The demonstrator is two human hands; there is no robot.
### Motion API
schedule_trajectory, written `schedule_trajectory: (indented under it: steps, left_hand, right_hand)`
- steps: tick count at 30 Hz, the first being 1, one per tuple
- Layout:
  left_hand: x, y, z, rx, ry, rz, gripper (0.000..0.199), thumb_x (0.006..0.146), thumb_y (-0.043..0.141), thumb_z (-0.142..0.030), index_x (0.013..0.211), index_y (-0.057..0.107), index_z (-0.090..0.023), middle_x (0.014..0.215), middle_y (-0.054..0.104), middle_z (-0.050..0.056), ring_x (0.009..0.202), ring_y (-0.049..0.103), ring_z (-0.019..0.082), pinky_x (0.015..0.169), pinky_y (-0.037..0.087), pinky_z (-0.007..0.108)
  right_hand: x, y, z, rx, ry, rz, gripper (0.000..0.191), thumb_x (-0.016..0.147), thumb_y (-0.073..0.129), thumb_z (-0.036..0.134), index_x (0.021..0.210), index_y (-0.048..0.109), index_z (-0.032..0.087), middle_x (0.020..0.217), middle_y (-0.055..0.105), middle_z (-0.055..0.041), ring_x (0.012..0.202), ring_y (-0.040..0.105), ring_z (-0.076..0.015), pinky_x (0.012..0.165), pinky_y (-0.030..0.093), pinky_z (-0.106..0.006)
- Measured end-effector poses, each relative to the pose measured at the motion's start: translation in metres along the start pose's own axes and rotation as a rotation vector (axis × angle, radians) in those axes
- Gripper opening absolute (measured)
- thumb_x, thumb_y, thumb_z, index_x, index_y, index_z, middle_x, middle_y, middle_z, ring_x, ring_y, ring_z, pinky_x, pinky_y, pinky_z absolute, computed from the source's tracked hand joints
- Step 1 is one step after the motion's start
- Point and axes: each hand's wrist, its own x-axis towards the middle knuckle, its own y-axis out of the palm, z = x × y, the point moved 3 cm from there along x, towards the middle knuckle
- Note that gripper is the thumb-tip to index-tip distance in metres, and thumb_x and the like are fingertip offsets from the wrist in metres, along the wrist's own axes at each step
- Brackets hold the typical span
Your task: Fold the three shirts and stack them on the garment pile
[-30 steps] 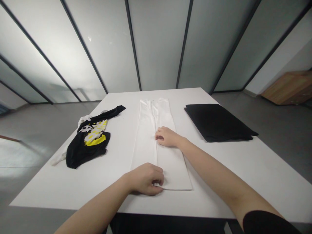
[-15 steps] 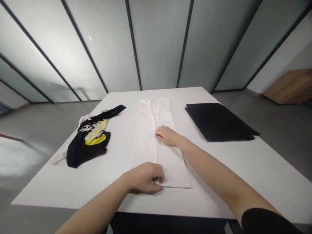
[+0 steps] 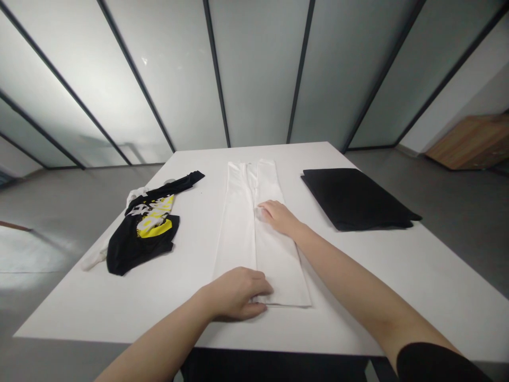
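Left hand: [image 3: 234,293] on the near end of the long white folded garment [image 3: 276,265], fingers curled, tips at the near folded edge; cannot tell if it is gripping the cloth or only resting on it.

Right hand: [image 3: 280,218] open, palm down, flat on the garment around its middle, fingertips near the centre line.

Garment position: lies lengthwise on the white table [image 3: 358,297], under both hands, running from just past the left hand out beyond the right hand; a centre line runs along its length.

Left of left hand: black garment with yellow-and-white print [image 3: 127,252], crumpled on the table, well apart from the hand. White cloth [image 3: 94,259] sticks out from under it toward the table edge.

Right of right hand: folded black cloth [image 3: 353,199], flat on the table, near the hand but not touching it.

In the way: nothing between the hands and the garment.

Arms: black sleeve [image 3: 437,363] on the right upper arm, at the bottom of the view.

Background: frosted glass panels [image 3: 258,69] past the far table edge; wooden cabinet [image 3: 465,143] far right, on the floor.
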Motion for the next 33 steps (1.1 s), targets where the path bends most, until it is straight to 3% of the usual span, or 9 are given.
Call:
schedule_trajectory:
  steps: [3, 6, 11, 16, 19, 26, 30, 33]
  left_hand:
    - [0.000, -0.002, -0.003, 0.010, 0.027, 0.018, 0.006, 0.092, 0.073, -0.023, 0.097, 0.069, -0.024, 0.089, 0.068, 0.003, 0.080, 0.067, 0.021, 0.073, 0.050, 0.033]
    - [0.001, -0.003, -0.004, -0.017, 0.050, 0.038, 0.008, 0.090, 0.075, -0.021, 0.090, 0.067, -0.024, 0.084, 0.066, 0.001, 0.077, 0.066, 0.020, 0.071, 0.049, 0.033]
    - [0.001, -0.003, -0.004, -0.030, 0.030, 0.046, 0.008, 0.089, 0.075, -0.023, 0.094, 0.068, -0.023, 0.085, 0.068, 0.002, 0.079, 0.067, 0.021, 0.070, 0.049, 0.032]
    - [0.002, -0.004, -0.006, -0.029, -0.021, 0.107, 0.013, 0.089, 0.074, -0.024, 0.100, 0.067, -0.023, 0.092, 0.072, 0.002, 0.083, 0.069, 0.021, 0.073, 0.050, 0.031]
    - [0.002, -0.005, -0.007, -0.023, -0.069, 0.120, 0.020, 0.088, 0.075, -0.027, 0.106, 0.065, -0.023, 0.096, 0.073, 0.002, 0.083, 0.069, 0.022, 0.073, 0.050, 0.032]
    - [0.002, -0.005, -0.009, 0.010, -0.084, 0.155, 0.018, 0.088, 0.075, -0.031, 0.096, 0.062, -0.024, 0.095, 0.073, 0.002, 0.083, 0.069, 0.021, 0.072, 0.049, 0.031]
    - [0.002, -0.003, -0.008, 0.037, -0.097, 0.158, 0.020, 0.089, 0.077, -0.036, 0.097, 0.062, -0.024, 0.094, 0.074, 0.001, 0.083, 0.070, 0.022, 0.072, 0.049, 0.032]
    - [0.002, -0.001, -0.008, 0.045, -0.157, 0.158, 0.033, 0.094, 0.073, -0.053, 0.108, 0.064, -0.025, 0.095, 0.076, 0.003, 0.085, 0.073, 0.025, 0.072, 0.050, 0.033]
  right_hand:
    - [-0.003, 0.007, -0.009, -0.133, 0.085, 0.092, 0.045, 0.108, 0.053, 0.033, 0.150, 0.062, 0.020, 0.163, 0.055, -0.0181, 0.150, 0.050, -0.0363, 0.123, 0.037, -0.054]
    - [-0.007, 0.011, -0.005, -0.184, 0.169, 0.159, 0.059, 0.108, 0.057, 0.046, 0.160, 0.054, 0.020, 0.174, 0.039, -0.0193, 0.160, 0.035, -0.0449, 0.127, 0.029, -0.063]
    - [-0.009, 0.016, 0.014, -0.186, 0.123, 0.221, 0.066, 0.110, 0.047, 0.051, 0.166, 0.045, 0.018, 0.178, 0.033, -0.0177, 0.164, 0.029, -0.0413, 0.130, 0.027, -0.060]
    - [0.009, 0.022, 0.007, -0.233, 0.200, 0.281, 0.073, 0.110, 0.033, 0.054, 0.174, 0.032, 0.018, 0.181, 0.023, -0.0129, 0.167, 0.020, -0.0410, 0.133, 0.020, -0.059]
    - [0.032, 0.021, -0.004, -0.241, 0.245, 0.300, 0.071, 0.111, 0.031, 0.050, 0.174, 0.031, 0.016, 0.182, 0.021, -0.0122, 0.167, 0.020, -0.0395, 0.133, 0.020, -0.057]
    - [0.079, 0.023, -0.021, -0.263, 0.312, 0.251, 0.065, 0.112, 0.032, 0.041, 0.171, 0.034, 0.016, 0.182, 0.024, -0.0124, 0.166, 0.024, -0.0388, 0.131, 0.023, -0.055]
    - [0.085, 0.025, -0.020, -0.282, 0.281, 0.203, 0.062, 0.112, 0.032, 0.036, 0.169, 0.038, 0.012, 0.180, 0.029, -0.0140, 0.164, 0.027, -0.0383, 0.131, 0.025, -0.054]
    - [0.080, 0.024, -0.018, -0.259, 0.259, 0.128, 0.059, 0.113, 0.031, 0.033, 0.166, 0.043, 0.011, 0.176, 0.038, -0.0147, 0.162, 0.034, -0.0360, 0.130, 0.027, -0.051]
